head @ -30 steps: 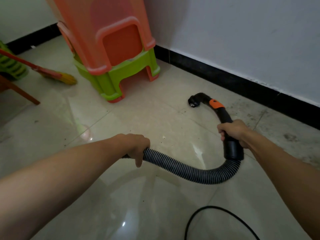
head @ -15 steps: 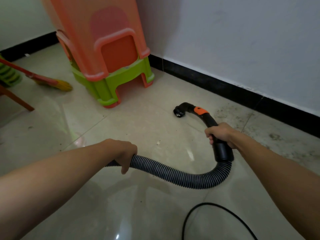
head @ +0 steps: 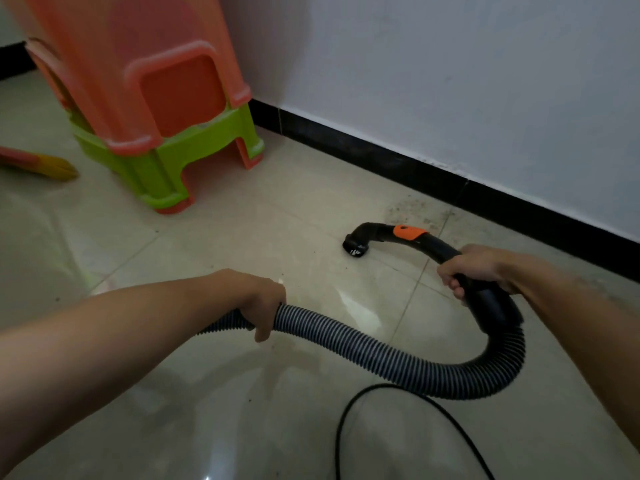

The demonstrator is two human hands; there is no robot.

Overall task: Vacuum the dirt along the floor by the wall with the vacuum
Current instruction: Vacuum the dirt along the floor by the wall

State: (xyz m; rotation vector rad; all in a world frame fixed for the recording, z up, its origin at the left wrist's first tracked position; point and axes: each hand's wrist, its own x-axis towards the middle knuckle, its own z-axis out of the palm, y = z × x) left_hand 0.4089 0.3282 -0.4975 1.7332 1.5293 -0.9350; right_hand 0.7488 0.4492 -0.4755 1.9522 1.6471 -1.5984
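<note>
Hose (head: pixel 381 355): ribbed, floppy, likely light; gripped mid-length by left hand (head: pixel 259 303). Handle (head: pixel 434 244): rigid, best hold; wrapped by right hand (head: pixel 474 268). Nozzle (head: pixel 356 245) near dirt (head: pixel 415 209).

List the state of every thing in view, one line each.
Dirt: on floor by wall.
Nozzle: mouth down near floor, short of dirt.
Hose: bent in a U.
Left hand: grips hose.
Right hand: grips handle.
Stools: stacked, orange over green.
Broom: lying on floor.
Cord: looped on floor.
</note>
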